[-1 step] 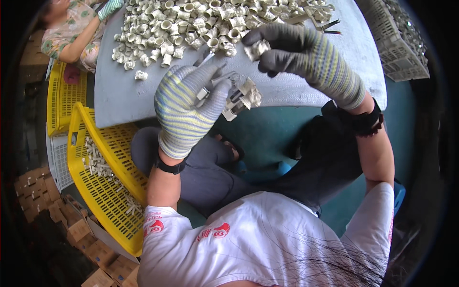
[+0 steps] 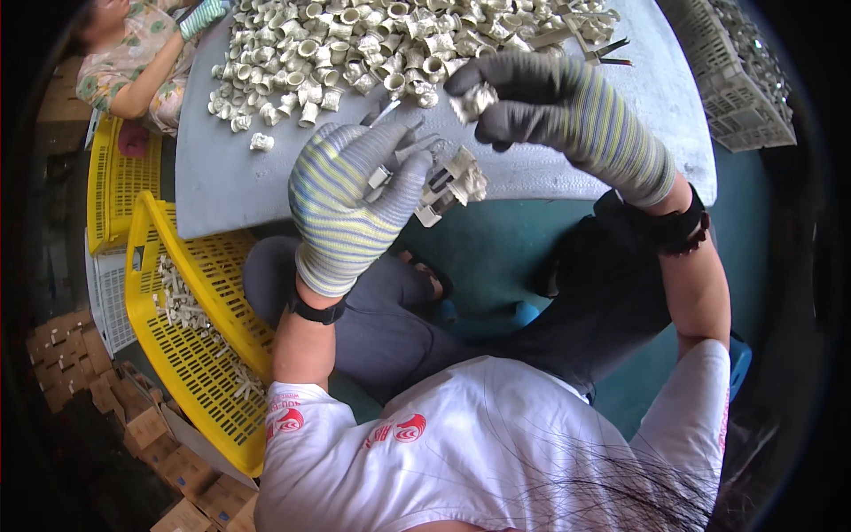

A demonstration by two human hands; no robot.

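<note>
My left hand (image 2: 350,195), in a striped grey-palmed glove, is closed around a branched silvery metal casting (image 2: 463,180). Its blocky arms and a rough lump stick out past the fingers, but the palm side is hidden. Up and to the right, my right hand (image 2: 558,111), gloved alike, pinches a small crumpled-looking metal fitting (image 2: 475,102) between thumb and fingers. The two pieces are apart. Beyond both hands a large heap of collar-shaped metal fittings (image 2: 310,53) lies on the grey table (image 2: 230,182). One fitting (image 2: 261,142) sits loose at the heap's near left.
A caliper-like metal tool (image 2: 585,40) lies at the heap's right. Left of my legs stands a yellow basket (image 2: 168,355) holding thin metal scraps. A white crate (image 2: 745,106) of metal parts is at far right. Another person's gloved hand (image 2: 204,16) is at upper left.
Both hands have shifted very slightly: the right one a little lower with its fitting, the left one a touch to the right with the casting. The grips look the same.
</note>
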